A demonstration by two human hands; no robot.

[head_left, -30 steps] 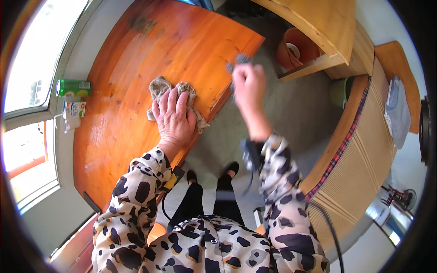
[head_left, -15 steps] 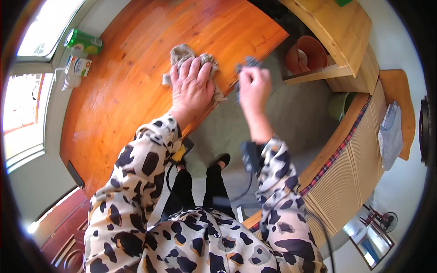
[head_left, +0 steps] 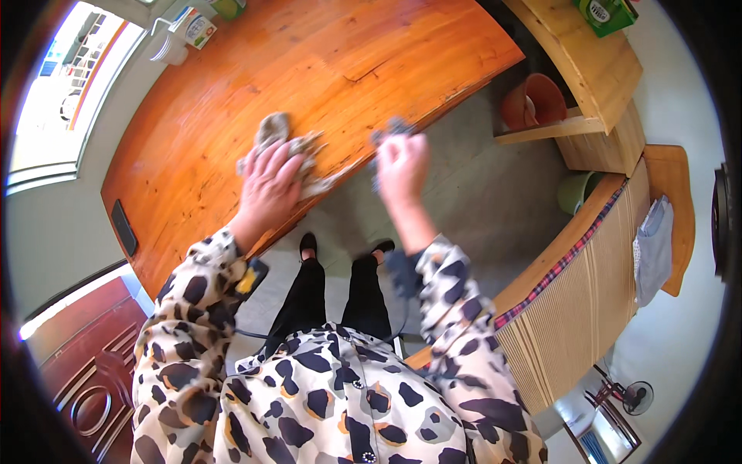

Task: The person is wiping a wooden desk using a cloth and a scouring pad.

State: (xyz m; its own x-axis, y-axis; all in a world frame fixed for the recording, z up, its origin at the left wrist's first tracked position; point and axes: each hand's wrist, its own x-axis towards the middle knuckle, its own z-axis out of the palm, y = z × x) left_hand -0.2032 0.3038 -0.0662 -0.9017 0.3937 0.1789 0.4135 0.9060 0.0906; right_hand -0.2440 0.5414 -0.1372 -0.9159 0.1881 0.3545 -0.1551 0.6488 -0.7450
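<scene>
My left hand [head_left: 267,189] presses a crumpled beige rag [head_left: 273,128] onto the orange-brown wooden table [head_left: 232,108], close to its near edge. The fingers are bent over the rag, and a ragged end trails toward the edge. My right hand [head_left: 403,166] is closed in a fist around a bunched dark grey cloth [head_left: 396,126], at the table's edge to the right of the rag. Motion blurs this hand and cloth slightly; I cannot tell whether the cloth touches the table.
A milk carton [head_left: 193,28], stacked plastic cups [head_left: 170,51] and a green can [head_left: 227,8] stand at the far left. A black phone-like slab [head_left: 124,227] lies at the left edge. Right of the table are a wooden cabinet [head_left: 576,69], an orange bucket [head_left: 541,99] and a mat-covered bench [head_left: 580,286].
My left hand has slid the rag left and nearer along the table. My right hand, still gripping the grey cloth, has moved left and slightly nearer. The view has shifted too.
</scene>
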